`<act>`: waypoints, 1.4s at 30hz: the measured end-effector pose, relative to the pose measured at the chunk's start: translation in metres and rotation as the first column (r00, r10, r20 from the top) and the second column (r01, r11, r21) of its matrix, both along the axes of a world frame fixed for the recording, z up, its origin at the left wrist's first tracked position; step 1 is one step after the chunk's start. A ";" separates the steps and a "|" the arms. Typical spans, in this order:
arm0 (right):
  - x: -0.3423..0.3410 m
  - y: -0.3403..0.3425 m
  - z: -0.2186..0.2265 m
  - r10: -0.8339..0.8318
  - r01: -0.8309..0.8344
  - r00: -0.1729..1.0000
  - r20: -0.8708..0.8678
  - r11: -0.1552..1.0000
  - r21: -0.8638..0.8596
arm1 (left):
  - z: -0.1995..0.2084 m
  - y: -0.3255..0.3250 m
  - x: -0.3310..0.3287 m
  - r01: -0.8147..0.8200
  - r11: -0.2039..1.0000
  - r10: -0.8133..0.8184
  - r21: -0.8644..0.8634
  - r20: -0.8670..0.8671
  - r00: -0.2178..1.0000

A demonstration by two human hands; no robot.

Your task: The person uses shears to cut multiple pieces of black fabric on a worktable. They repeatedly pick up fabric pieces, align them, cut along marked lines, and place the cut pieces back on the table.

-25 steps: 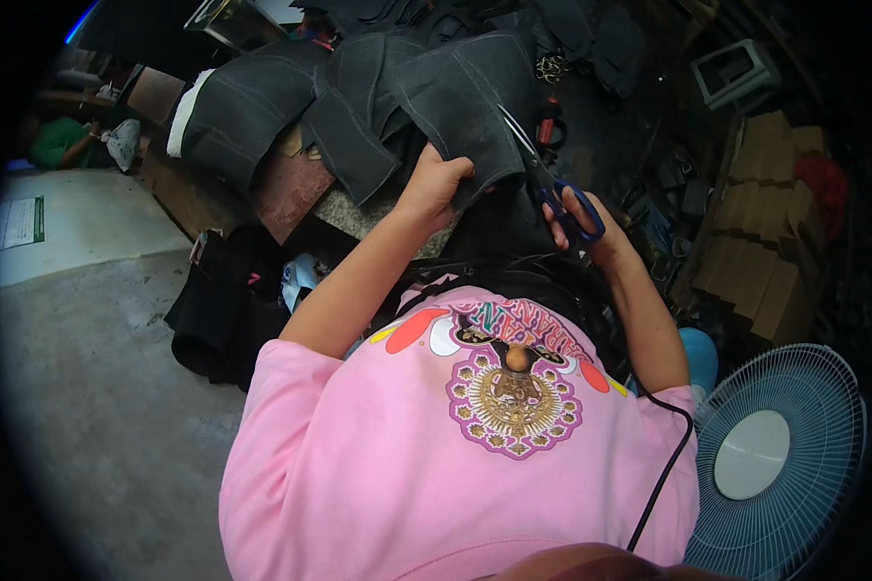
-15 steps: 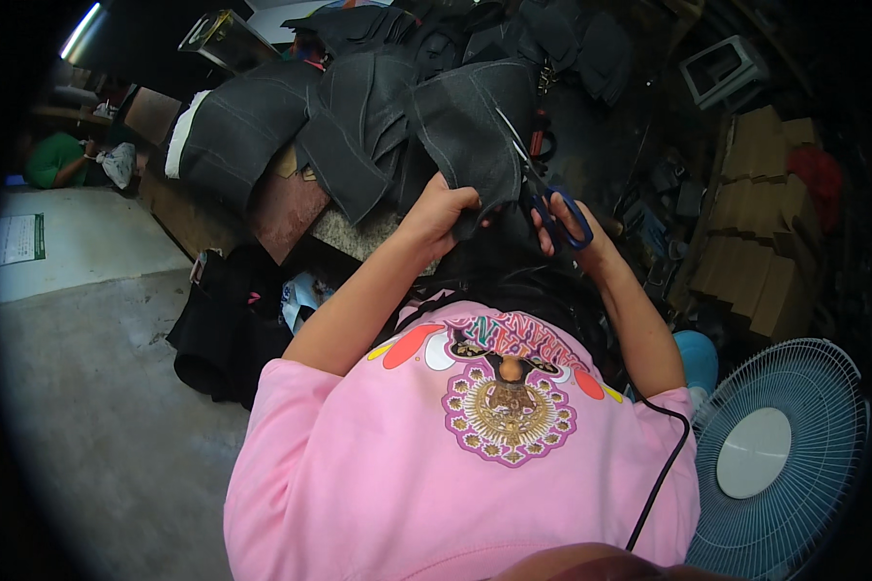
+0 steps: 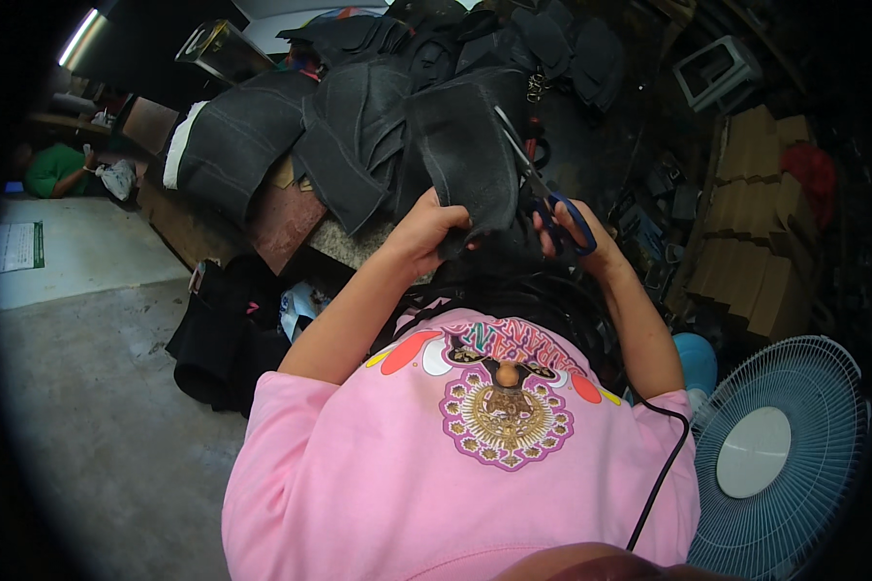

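Observation:
My left hand [image 3: 428, 232] is closed on the lower corner of a dark grey fabric piece [image 3: 465, 145] with pale stitch lines. The piece rises away from me above the hand. In my right hand [image 3: 583, 237] is a pair of scissors [image 3: 531, 165] with dark blue handles, my fingers through the loops. Their blades point up and away, along the right edge of the piece; whether they touch the cloth I cannot tell. More stitched dark pieces [image 3: 349, 136] lie heaped just left of the held one.
A wide dark piece with a white edge [image 3: 237, 140] drapes over the bench at left. Stacked brown cardboard [image 3: 751, 242] and an upturned grey plastic stool [image 3: 717, 73] stand at right. Close on my right is a fan [image 3: 780, 455]. Far left, a person in green [image 3: 56, 171] handles a pale bundle.
The held piece has turned and hangs flatter, its lower part swung slightly left. Both hands have shifted only a little, and the scissors remain by the right edge.

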State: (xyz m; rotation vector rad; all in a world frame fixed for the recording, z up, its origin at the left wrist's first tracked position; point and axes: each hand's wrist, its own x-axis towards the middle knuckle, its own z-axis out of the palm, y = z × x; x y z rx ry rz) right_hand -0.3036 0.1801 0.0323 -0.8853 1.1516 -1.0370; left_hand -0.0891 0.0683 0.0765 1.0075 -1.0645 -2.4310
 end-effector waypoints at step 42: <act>0.013 -0.012 -0.020 -0.155 0.155 0.987 0.045 0.988 0.002 | 0.013 0.010 0.020 0.087 0.996 -0.085 -0.020 0.075 0.994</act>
